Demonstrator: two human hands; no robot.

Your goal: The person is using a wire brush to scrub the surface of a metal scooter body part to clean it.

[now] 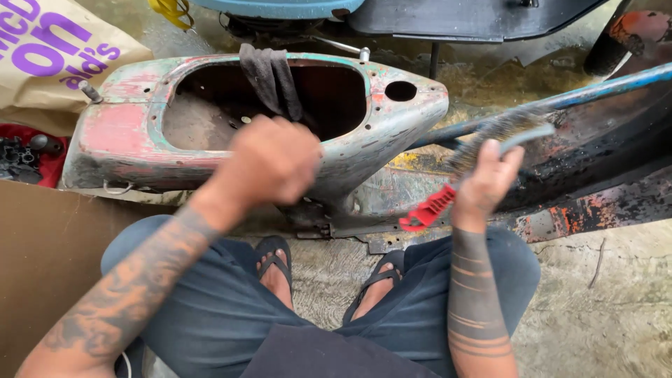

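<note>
Top left corner: crumpled tan paper bag (49, 63) with large purple lettering, lying on the ground, just behind the left end of the old scooter body shell (126, 133). Below the bag, partly tucked under its lower edge: shallow red tray (50, 171) of small black parts. Lower left: flat plain brown cardboard sheet (49, 259), unprinted, cut off by the left edge.

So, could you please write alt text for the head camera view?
A seated person's right hand holds a red-handled wire brush while the left hand rests on a worn, paint-stripped scooter body shell. A dark rag hangs over the shell's opening.
</note>
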